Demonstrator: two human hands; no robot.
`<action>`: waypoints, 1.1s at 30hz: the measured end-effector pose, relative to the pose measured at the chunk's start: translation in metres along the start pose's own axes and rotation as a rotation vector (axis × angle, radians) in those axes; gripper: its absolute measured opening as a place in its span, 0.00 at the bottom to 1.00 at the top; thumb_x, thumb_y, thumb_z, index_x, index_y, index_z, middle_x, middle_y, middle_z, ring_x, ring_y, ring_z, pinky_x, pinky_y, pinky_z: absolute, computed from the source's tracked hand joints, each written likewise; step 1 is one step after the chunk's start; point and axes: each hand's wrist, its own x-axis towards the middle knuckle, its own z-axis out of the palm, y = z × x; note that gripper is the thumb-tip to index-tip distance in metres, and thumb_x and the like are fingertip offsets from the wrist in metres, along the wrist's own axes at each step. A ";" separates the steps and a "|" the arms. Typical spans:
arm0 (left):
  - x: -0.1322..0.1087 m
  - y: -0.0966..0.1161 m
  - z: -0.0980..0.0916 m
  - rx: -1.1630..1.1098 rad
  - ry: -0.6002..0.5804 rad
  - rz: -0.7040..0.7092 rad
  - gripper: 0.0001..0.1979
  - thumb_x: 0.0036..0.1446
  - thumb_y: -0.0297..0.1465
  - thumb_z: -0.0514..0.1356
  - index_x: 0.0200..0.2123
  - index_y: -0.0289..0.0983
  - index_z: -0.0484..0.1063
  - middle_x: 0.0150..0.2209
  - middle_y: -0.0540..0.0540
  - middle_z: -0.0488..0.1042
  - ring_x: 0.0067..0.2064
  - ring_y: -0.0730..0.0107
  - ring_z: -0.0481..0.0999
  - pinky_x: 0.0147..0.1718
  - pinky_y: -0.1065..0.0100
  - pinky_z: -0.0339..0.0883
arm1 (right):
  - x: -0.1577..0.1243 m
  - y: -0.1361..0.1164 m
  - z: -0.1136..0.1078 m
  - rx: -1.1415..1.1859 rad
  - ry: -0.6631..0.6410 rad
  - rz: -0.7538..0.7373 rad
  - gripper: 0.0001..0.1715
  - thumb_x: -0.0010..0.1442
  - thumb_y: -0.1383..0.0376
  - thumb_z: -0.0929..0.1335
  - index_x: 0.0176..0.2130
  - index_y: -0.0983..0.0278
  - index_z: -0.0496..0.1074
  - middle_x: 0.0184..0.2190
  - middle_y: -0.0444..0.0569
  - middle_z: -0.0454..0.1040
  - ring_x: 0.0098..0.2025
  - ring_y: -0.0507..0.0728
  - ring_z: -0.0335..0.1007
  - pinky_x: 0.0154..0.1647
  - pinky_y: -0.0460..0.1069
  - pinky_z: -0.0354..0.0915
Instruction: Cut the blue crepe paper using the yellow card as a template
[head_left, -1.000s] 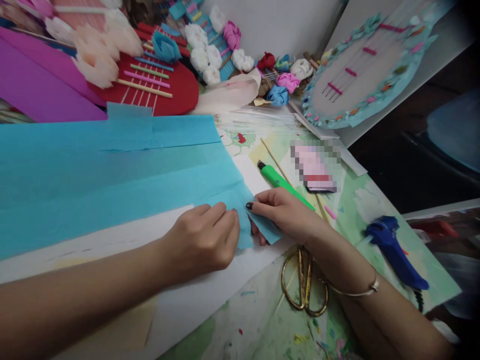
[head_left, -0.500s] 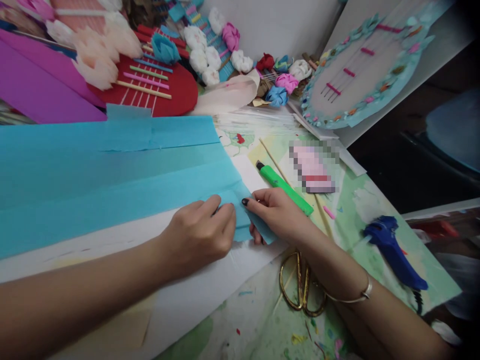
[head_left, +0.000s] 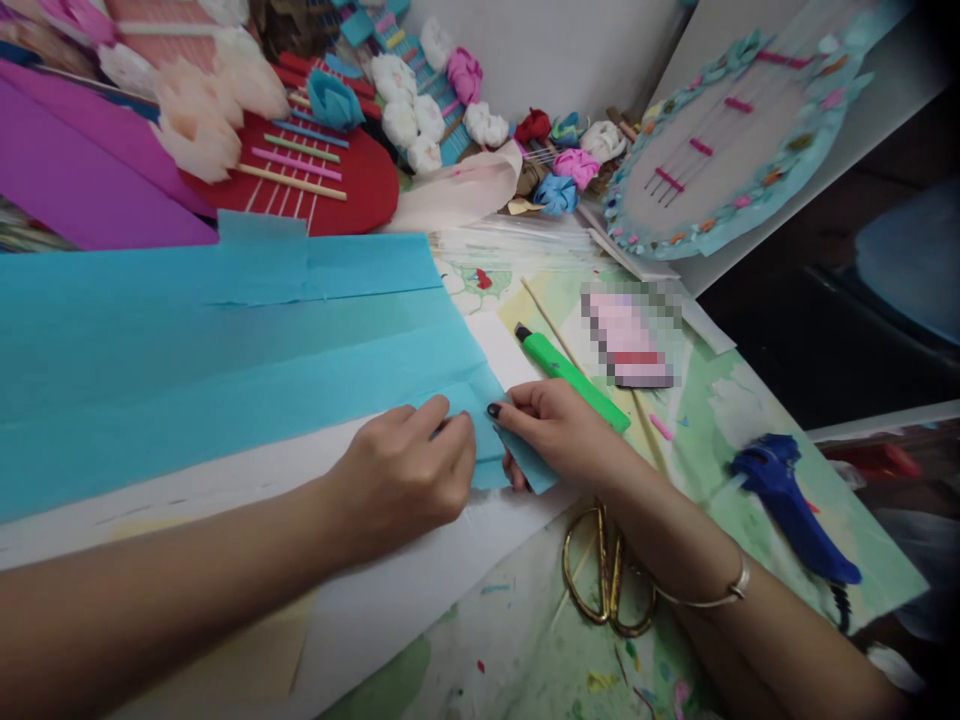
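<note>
A wide sheet of blue crepe paper (head_left: 247, 370) lies over a white board (head_left: 360, 620), creased along its length. My right hand (head_left: 555, 430) pinches the sheet's near right corner, which bends down between thumb and fingers. Beside it my left hand (head_left: 412, 470) is closed at the same edge, its fingertips curled against the blue paper; whether they grip a fold is hidden. Just past the right hand lies a green utility knife (head_left: 574, 380) with its dark end pointing away. Gold-handled scissors (head_left: 609, 570) sit under the right forearm, their blades out of sight.
A blue glue gun (head_left: 795, 510) lies at the right table edge. Thin wooden sticks (head_left: 555, 320) and a blurred pink item (head_left: 630, 340) are behind the knife. Paper flowers (head_left: 480, 125), a red board (head_left: 352, 190) and an oval decorated panel (head_left: 720, 150) crowd the back.
The whole view has shifted very slightly, with everything a little lower and to the right. Both hands keep their places on the blue paper.
</note>
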 end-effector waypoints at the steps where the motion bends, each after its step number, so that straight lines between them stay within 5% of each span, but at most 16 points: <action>1: 0.000 0.000 0.001 0.001 0.002 0.000 0.08 0.54 0.16 0.58 0.30 0.26 0.77 0.20 0.46 0.69 0.23 0.61 0.71 0.15 0.64 0.58 | 0.000 0.000 0.000 0.002 -0.004 0.004 0.17 0.64 0.64 0.62 0.23 0.62 0.62 0.16 0.45 0.71 0.15 0.50 0.68 0.17 0.45 0.61; 18: -0.001 0.001 0.003 0.020 0.050 0.001 0.08 0.60 0.18 0.56 0.32 0.29 0.74 0.23 0.46 0.72 0.26 0.66 0.71 0.20 0.65 0.60 | -0.004 -0.004 -0.002 -0.058 0.040 -0.009 0.18 0.63 0.60 0.63 0.23 0.62 0.62 0.15 0.44 0.70 0.17 0.50 0.68 0.19 0.46 0.63; 29: -0.007 0.004 0.007 -0.103 0.046 0.007 0.10 0.59 0.17 0.54 0.31 0.29 0.74 0.28 0.42 0.74 0.28 0.63 0.71 0.22 0.63 0.59 | -0.009 -0.010 -0.032 -0.542 0.580 -0.095 0.17 0.60 0.61 0.64 0.23 0.65 0.69 0.17 0.44 0.71 0.15 0.47 0.63 0.20 0.45 0.57; 33: -0.006 0.005 0.006 -0.132 0.057 0.018 0.10 0.58 0.16 0.53 0.31 0.29 0.74 0.28 0.42 0.74 0.27 0.63 0.71 0.21 0.64 0.59 | -0.025 -0.022 -0.043 -0.649 0.579 -0.053 0.17 0.59 0.60 0.65 0.21 0.64 0.67 0.16 0.45 0.70 0.18 0.49 0.63 0.21 0.47 0.55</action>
